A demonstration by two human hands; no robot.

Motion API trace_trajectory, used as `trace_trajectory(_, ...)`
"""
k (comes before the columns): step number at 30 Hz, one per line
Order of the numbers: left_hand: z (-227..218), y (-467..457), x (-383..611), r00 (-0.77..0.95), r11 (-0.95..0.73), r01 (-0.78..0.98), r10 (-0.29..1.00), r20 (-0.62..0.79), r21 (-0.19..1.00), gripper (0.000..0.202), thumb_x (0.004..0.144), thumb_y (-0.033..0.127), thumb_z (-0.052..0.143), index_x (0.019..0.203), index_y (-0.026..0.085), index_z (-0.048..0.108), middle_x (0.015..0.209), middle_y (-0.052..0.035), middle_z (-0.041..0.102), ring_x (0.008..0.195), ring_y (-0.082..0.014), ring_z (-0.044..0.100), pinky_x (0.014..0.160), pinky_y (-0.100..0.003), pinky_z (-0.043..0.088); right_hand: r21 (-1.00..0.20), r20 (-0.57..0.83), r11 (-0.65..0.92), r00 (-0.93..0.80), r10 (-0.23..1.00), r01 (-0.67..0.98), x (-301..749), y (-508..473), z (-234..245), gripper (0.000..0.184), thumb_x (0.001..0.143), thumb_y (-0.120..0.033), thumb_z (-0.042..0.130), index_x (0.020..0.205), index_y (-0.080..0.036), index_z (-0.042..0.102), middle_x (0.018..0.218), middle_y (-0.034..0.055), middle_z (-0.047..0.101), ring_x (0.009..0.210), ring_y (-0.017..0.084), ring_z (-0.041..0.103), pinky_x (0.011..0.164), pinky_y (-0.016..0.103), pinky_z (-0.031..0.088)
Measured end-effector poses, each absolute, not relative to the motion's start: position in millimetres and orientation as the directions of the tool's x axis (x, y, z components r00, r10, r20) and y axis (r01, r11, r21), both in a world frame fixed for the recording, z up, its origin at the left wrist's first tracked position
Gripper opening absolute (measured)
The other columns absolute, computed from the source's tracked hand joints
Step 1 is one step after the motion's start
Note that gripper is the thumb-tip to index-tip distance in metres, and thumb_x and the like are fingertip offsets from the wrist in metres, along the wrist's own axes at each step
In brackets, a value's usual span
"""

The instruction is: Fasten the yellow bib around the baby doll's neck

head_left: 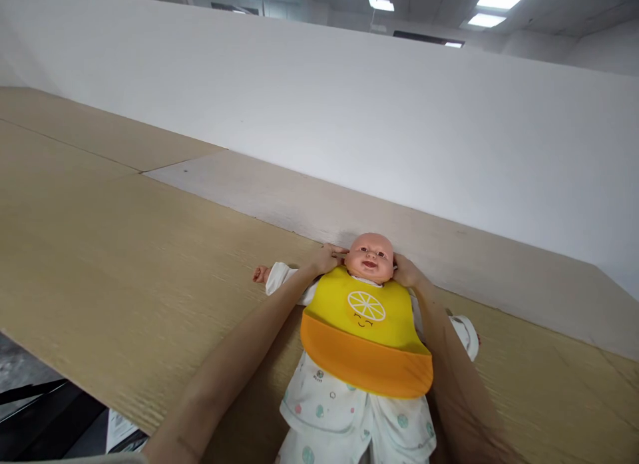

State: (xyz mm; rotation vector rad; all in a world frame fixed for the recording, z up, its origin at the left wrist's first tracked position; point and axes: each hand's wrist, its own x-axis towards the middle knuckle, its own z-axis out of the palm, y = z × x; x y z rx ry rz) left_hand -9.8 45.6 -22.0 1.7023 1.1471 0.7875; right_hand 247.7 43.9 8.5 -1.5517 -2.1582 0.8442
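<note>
A baby doll [370,247] lies on its back on the wooden table, arms spread out to the sides. It wears white clothes with coloured dots. Over its chest lies a yellow silicone bib [324,297] with a white citrus slice, a smiling face and an orange catch pocket [367,364]. My left hand [329,256] is at the left side of the doll's neck, fingers closed on the bib's neck strap. On the other side, my right hand [405,271] grips the strap beside the doll's ear. Fingertips of both hands are partly hidden behind the neck.
The wooden table [124,251] stretches left and right of the doll. A pale strip [279,191] runs along its back, against a white partition [319,104]. Below the table's left edge are a black object [54,424] and a printed white label [118,429].
</note>
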Motion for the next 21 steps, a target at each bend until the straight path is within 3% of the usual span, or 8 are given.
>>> trace_trajectory(8,-16.1,42.4,-12.3,0.308,-0.169,0.453,0.951,0.024,0.875,0.047,0.070,0.020,0.061,0.117,0.013,0.065,0.101,-0.0091,0.072,0.090,-0.0231,0.064,0.082,-0.030,0.048,-0.542,-0.128,0.218,-0.336,0.933,0.812,249.0,44.3,15.2,0.049,0.064,-0.013,0.057,0.113,-0.014,0.061,0.106,0.0111,0.067,0.104,0.027,0.059,0.088,0.033,0.047)
trace_trajectory(13,-14.3,43.1,-11.9,0.270,-0.153,0.463,0.962,0.025,0.873,0.044,0.070,0.022,0.062,0.112,0.013,0.066,0.108,-0.0099,0.069,0.096,-0.0227,0.062,0.084,-0.028,0.047,-0.570,-0.169,0.113,-0.251,0.953,0.814,253.4,40.4,21.3,0.041,0.064,-0.014,0.058,0.104,-0.018,0.063,0.087,0.0073,0.069,0.086,0.022,0.063,0.074,0.026,0.049)
trace_trajectory(17,-2.5,39.0,-16.7,0.321,-0.052,0.439,0.942,-0.102,0.897,0.050,0.067,0.028,0.066,0.114,0.012,0.064,0.092,-0.0079,0.071,0.079,-0.0212,0.064,0.068,-0.027,0.049,-0.642,-0.293,-0.132,-0.082,0.953,0.755,257.0,24.2,42.2,0.040,0.072,-0.026,0.058,0.110,-0.013,0.055,0.058,0.0028,0.061,0.051,0.014,0.055,0.047,0.022,0.038)
trace_trajectory(21,16.8,32.3,-25.2,0.362,0.087,0.366,0.904,-0.228,0.927,0.066,0.064,0.029,0.070,0.126,0.013,0.054,0.067,-0.0007,0.066,0.052,-0.0136,0.055,0.050,-0.023,0.042,-0.643,-0.365,-0.227,-0.032,0.931,0.732,259.2,-1.3,60.5,0.044,0.077,-0.036,0.058,0.113,-0.013,0.048,0.055,0.0016,0.058,0.048,0.012,0.053,0.042,0.019,0.035)
